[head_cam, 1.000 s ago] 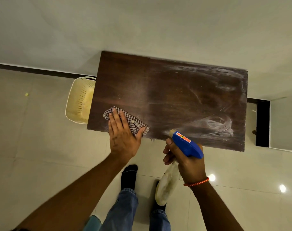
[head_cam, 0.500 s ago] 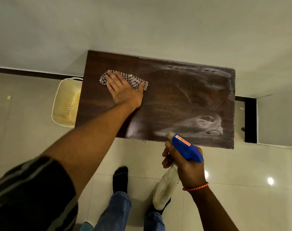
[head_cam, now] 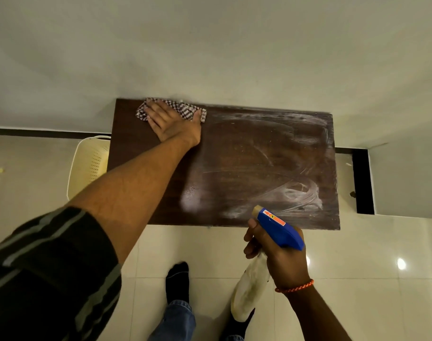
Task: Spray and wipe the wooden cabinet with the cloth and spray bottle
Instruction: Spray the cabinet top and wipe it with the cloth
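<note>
The dark wooden cabinet top (head_cam: 247,153) stands against the wall, streaked with whitish smears on its right half. My left hand (head_cam: 171,124) lies flat, fingers straight, pressing a checked cloth (head_cam: 185,110) onto the far left corner by the wall. My right hand (head_cam: 279,257) grips a spray bottle (head_cam: 276,227) with a blue head and a pale body, held off the cabinet's near edge, its nozzle over the near right part of the top.
A cream perforated plastic basket (head_cam: 89,163) stands on the tiled floor left of the cabinet. A dark gap (head_cam: 362,183) opens in the wall to the right. My feet in dark socks (head_cam: 177,281) are on the floor below the near edge.
My left hand has slid the cloth from the near left edge across to the far left corner by the wall. The right hand with the bottle has stayed about where it was.
</note>
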{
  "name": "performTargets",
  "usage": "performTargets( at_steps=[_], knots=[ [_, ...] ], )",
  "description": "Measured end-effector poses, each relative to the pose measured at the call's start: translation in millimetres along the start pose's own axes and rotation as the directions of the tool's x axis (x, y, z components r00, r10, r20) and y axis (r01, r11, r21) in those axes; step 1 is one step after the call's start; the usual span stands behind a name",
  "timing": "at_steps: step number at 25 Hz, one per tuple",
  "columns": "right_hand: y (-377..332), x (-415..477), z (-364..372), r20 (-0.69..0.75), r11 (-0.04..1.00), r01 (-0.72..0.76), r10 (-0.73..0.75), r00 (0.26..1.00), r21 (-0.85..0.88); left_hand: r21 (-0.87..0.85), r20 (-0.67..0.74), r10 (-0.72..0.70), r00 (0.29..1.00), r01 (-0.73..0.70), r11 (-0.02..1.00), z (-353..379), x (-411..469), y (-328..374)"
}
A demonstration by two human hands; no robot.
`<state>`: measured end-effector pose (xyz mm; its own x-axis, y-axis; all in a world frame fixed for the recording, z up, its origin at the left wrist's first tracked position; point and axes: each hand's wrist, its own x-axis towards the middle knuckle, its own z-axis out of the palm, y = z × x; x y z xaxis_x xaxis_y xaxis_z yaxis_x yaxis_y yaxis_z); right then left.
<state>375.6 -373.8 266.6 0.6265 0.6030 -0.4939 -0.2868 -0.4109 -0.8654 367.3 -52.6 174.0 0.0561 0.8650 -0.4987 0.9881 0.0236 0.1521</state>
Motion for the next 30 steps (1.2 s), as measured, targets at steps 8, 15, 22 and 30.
performTargets(
  at_steps=[8, 15, 22, 30],
  knots=[
    [0.0, -14.6, 7.7, -0.016, 1.0, -0.018, 0.017, 1.0, -0.026, -0.002, -0.099, 0.137, 0.986, -0.138, 0.99, 57.1, -115.3, -132.0],
    [31.4, -17.5, 2.4, -0.109, 0.994, -0.082, 0.073, 0.991, -0.077, 0.206, -0.012, 0.448, 0.894, -0.437, 0.876, 74.5, -175.0, -205.1],
    [43.2, -11.9, 1.3, -0.085, 0.984, -0.149, 0.141, 0.986, -0.096, 0.287, -0.001, 0.859, 0.513, -0.822, 0.491, 70.9, -142.4, -232.2],
    [36.7, -8.5, -8.5, -0.103, 0.983, -0.156, 0.146, 0.984, -0.098, -0.877, 0.265, 0.148, 0.953, 0.302, -0.374, -3.2, -154.0, -192.6]
  ],
)
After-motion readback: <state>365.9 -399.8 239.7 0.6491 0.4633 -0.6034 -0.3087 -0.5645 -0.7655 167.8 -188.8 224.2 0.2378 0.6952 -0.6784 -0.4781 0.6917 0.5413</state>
